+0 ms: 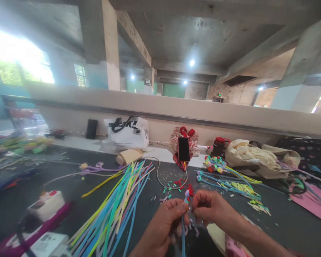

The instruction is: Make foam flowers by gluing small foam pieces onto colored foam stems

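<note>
Held upright-ish at the middle of the near edge, over the dark tabletop (147,217): a blue pipe-cleaner stem (183,233), with a lilac piece (187,193) at the top end. Pinched near that end by the left hand (167,223), thumb and forefinger closed on the stem, remaining fingers curled below. Just beside it, the right hand (216,208), thumb and fingertips bent inward close to the lilac end; too small and blurred there to tell whether gripping anything or just short of contact.

Likely very light, soft and fuzzy outside, with enough stiffness to stand straight yet bend under slight pressure; not slippery, by the look of the nap, and more apt to kink than to break. Best taken between thumb and forefinger just under the lilac end, leaving the lower length free.

Long axis nearly in line with the view, from the bottom edge forward, leaning slightly right. Lilac end pointing away from the body, toward the red scraps (190,190) and propped phone (183,149); lower end out of frame.
</note>
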### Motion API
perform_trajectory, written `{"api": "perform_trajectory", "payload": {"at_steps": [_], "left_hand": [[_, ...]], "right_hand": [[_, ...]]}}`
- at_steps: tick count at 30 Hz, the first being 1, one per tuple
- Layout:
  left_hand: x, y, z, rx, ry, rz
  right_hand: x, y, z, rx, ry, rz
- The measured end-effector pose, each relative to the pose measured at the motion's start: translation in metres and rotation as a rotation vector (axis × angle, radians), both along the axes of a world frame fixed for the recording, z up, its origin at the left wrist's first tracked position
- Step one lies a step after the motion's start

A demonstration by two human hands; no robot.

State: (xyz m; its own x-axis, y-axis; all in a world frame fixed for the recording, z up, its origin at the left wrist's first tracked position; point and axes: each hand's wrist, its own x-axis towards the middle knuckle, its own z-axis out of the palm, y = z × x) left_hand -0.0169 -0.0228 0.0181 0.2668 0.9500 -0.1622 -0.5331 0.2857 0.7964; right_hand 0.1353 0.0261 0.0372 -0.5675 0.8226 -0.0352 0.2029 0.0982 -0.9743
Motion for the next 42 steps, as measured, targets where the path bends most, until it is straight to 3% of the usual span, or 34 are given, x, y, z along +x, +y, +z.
{"api": "perform_trajectory", "payload": {"at_steps": [4, 13, 18, 27, 32, 35, 42], "left_hand": [[-0.001, 0.002, 0.000, 0.023, -0.022, 0.030], [-0.007, 0.006, -0.002, -0.002, -0.025, -0.031], [-0.006, 0.004, 0.000, -0.001, -0.022, -0.020], [-0.004, 0.009, -0.012, 0.025, -0.037, -0.019], [0.000, 0.008, -0.011, 0.019, -0.130, 0.086], [0.001, 0.007, -0.008, -0.015, -0.136, 0.140], [0.000, 0.007, -0.005, -0.025, -0.154, 0.125]], "right_hand": [[-0.006, 0.000, 0.001, -0.009, 0.004, 0.015], [-0.003, 0.002, 0.005, 0.073, -0.100, -0.118], [0.003, -0.004, 0.013, 0.014, 0.018, -0.080], [-0.006, -0.005, -0.001, -0.134, 0.206, -0.109], [-0.018, -0.008, 0.000, -0.039, 0.180, -0.179], [-0.022, -0.008, 0.001, 0.021, 0.180, -0.150], [-0.029, -0.008, 0.006, 0.075, 0.187, -0.200]]}}
